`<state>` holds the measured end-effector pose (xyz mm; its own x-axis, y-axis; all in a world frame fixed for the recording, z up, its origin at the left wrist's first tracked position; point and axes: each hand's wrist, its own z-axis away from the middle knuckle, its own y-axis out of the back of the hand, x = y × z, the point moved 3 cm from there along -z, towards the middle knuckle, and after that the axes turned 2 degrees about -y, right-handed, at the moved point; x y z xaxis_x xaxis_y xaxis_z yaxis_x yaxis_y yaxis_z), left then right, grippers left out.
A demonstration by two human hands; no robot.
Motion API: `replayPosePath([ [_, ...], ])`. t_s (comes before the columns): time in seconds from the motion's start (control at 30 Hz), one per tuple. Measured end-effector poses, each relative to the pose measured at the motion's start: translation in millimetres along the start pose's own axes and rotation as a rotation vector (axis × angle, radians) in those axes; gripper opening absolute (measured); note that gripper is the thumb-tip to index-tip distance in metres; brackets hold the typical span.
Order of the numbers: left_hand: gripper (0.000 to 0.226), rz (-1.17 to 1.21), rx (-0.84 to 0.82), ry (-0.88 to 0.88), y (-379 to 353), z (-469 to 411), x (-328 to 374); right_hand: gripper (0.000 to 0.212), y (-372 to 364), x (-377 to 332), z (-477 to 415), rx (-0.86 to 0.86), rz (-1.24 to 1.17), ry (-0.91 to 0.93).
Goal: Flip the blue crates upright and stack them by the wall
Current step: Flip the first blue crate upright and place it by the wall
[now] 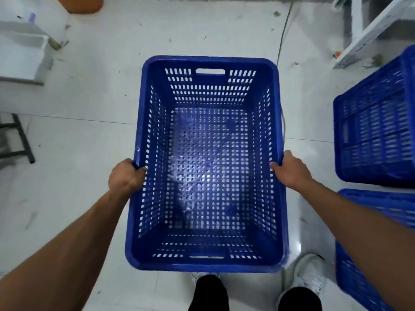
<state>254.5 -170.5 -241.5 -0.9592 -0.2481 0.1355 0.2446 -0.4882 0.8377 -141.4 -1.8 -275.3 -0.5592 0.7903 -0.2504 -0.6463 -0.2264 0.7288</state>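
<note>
The blue crate (206,162) is held between the two grips, open side up, its mouth facing the camera. The left hand (125,176) is closed on the left long rim, and the right hand (289,169) is closed on the right long rim, both at about the same place along the rim. The long axis of the crate runs away from the person, between the grips, so neither hand is nearer. It seems to hang above the floor (89,108). To the right of the right grip there are two other blue crates (377,131), not upright. I judge the carrying to the wall comes next.
</note>
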Motion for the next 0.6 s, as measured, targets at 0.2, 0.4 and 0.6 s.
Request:
replayPosePath([
  [0.2,0.034,0.131,-0.077,0.067,-23,-10,-12,0.035,-5,-15,-4,0.162,0.065,-0.041],
  [0.4,0.038,0.084,-0.022,0.023,-18,-18,4,0.033,1,-27,-13,0.145,-0.277,-0.204],
  [0.6,0.031,0.100,-0.085,0.050,-12,-20,8,0.036,-2,-30,-16,0.128,-0.541,-0.333],
])
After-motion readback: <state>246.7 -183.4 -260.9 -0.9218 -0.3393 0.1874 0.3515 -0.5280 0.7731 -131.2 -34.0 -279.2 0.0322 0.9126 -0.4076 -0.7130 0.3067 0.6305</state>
